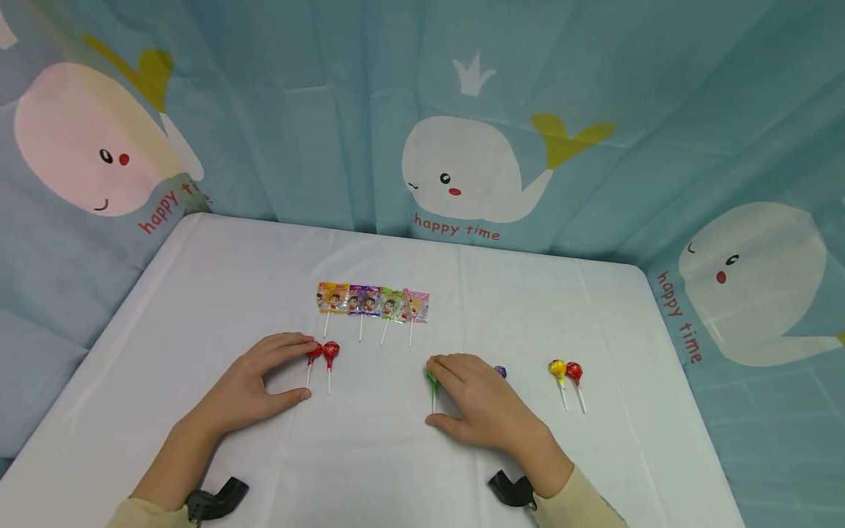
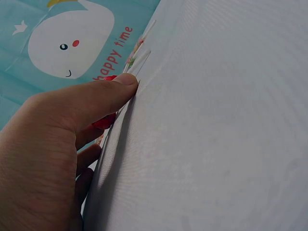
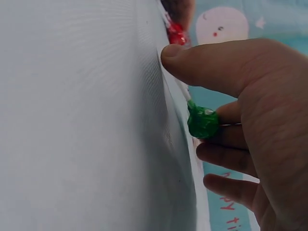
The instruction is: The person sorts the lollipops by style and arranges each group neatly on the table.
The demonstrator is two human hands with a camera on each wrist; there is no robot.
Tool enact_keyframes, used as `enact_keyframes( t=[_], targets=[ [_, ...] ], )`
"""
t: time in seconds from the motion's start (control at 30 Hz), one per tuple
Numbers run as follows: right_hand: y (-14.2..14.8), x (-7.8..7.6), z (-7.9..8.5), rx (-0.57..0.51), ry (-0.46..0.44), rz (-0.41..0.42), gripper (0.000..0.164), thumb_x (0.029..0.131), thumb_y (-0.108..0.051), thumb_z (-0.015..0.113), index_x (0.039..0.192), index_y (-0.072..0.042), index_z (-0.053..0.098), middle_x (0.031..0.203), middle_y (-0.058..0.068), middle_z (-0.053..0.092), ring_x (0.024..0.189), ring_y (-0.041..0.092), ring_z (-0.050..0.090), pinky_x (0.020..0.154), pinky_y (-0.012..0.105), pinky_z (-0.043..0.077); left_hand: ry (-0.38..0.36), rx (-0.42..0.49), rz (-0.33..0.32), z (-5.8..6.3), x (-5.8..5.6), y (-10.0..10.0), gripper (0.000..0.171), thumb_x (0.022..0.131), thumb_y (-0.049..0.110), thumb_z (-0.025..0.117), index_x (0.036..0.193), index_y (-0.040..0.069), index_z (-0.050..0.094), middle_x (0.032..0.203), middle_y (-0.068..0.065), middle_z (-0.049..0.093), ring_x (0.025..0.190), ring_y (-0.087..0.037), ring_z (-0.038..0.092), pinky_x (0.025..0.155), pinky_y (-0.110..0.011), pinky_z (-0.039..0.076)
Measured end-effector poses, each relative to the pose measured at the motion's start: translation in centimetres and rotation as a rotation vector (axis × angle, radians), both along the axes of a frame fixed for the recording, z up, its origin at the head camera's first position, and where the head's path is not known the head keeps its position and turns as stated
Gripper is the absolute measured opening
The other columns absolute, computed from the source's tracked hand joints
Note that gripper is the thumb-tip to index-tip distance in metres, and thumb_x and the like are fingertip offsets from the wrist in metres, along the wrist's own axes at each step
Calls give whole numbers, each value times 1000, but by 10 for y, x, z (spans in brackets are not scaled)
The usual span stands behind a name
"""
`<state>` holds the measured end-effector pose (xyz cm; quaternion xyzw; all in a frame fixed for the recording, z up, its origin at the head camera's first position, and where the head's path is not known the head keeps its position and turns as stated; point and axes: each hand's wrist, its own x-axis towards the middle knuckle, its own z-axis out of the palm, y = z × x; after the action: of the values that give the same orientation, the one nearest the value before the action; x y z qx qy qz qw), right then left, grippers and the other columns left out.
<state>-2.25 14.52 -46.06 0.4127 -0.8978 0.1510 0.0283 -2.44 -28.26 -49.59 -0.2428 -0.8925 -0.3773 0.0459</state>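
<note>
Two red lollipops lie side by side on the white table, their sticks toward me. On the left one (image 1: 309, 374) my left hand (image 1: 247, 381) touches the candy with its fingertips, the thumb lying by the stick's end; the other red lollipop (image 1: 331, 353) is just right of it. My right hand (image 1: 485, 403) spans a green lollipop (image 1: 432, 380), fingers at the green candy (image 3: 203, 122) and thumb beside the lower stick. Beyond the right hand's knuckles shows a purple candy (image 1: 500, 372), the rest of it hidden by the hand.
Farther back, several flat lollipops in printed wrappers form a row, from an orange one (image 1: 333, 298) to a pink one (image 1: 417, 306). To the right lie a yellow lollipop (image 1: 558, 369) and a red lollipop (image 1: 575, 372). A whale-print curtain (image 1: 317, 147) stands behind the table (image 1: 370, 462).
</note>
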Motion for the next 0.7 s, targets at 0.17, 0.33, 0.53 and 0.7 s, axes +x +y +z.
enact_keyframes(
  t=[0.17, 0.33, 0.53, 0.7],
  targets=[
    [-3, -2, 1, -5, 14, 3, 79, 95, -52, 83, 152, -2, 61, 152, 9, 63, 140, 26, 59, 121, 43, 45, 5, -4, -3, 0, 0, 0, 79, 76, 22, 103, 147, 26, 70, 151, 1, 63, 143, -20, 52, 119, -8, 26],
    [-7, -5, 1, -20, 41, 14, 80, 94, -53, 83, 151, -1, 61, 151, 10, 63, 139, 27, 60, 121, 45, 46, 9, -1, -8, -1, 0, 0, 79, 76, 23, 103, 147, 26, 70, 151, 1, 62, 143, -19, 52, 119, -9, 26],
    [-12, -9, 0, -32, 76, 25, 79, 96, -52, 82, 152, 0, 60, 151, 11, 64, 139, 27, 60, 121, 45, 46, 8, -2, 2, -2, 0, -1, 79, 76, 23, 103, 147, 27, 70, 151, 3, 63, 143, -21, 52, 119, -8, 26],
    [-18, -14, 2, -36, 76, 22, 80, 95, -53, 82, 151, -1, 60, 151, 11, 64, 139, 27, 61, 121, 44, 46, -5, -17, 12, -3, 0, -1, 79, 76, 25, 103, 147, 29, 69, 151, 5, 62, 144, -20, 51, 118, -7, 25]
  ],
)
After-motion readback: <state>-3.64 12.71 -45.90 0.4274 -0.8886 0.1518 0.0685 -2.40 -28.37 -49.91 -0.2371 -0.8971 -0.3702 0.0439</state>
